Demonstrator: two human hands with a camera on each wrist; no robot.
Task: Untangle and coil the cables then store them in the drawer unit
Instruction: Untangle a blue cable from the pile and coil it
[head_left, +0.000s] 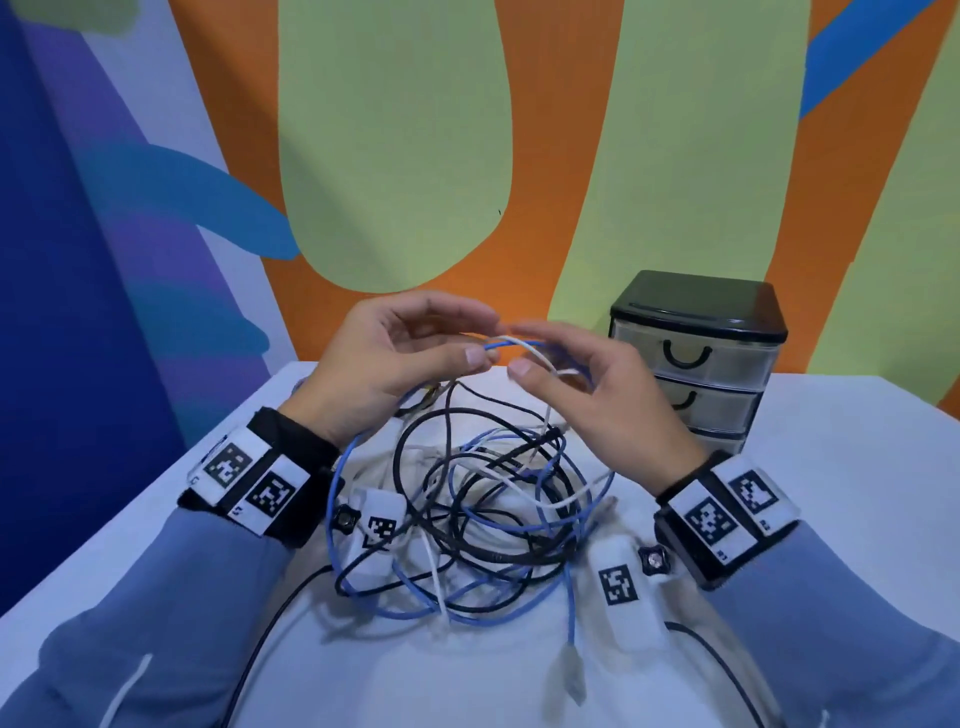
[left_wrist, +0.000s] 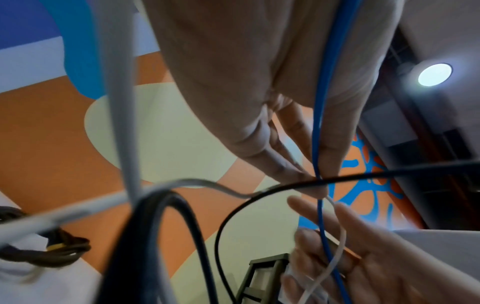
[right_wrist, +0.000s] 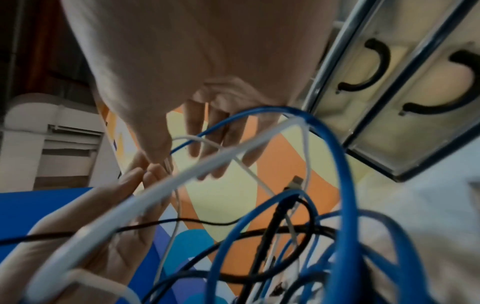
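A tangle of blue, white and black cables (head_left: 493, 509) lies on the white table (head_left: 831, 467). Both hands are raised above it. My left hand (head_left: 485, 338) pinches a lifted blue cable (head_left: 525, 343) between thumb and fingers; a thin white cable (head_left: 543, 361) leaves the same pinch. In the left wrist view the blue cable (left_wrist: 322, 102) runs down the left hand (left_wrist: 315, 181) to that pinch. My right hand (head_left: 524, 351) is blurred, its fingers straight and spread, with both strands crossing its palm (left_wrist: 350, 257). The drawer unit (head_left: 696, 317) stands behind the right hand with its drawers closed.
The blue cable's clear plug (head_left: 569, 675) lies near the table's front. A brown braided cable (left_wrist: 52, 251) lies at the left of the pile. The painted wall stands close behind the table, and the table's left edge (head_left: 156, 499) runs diagonally.
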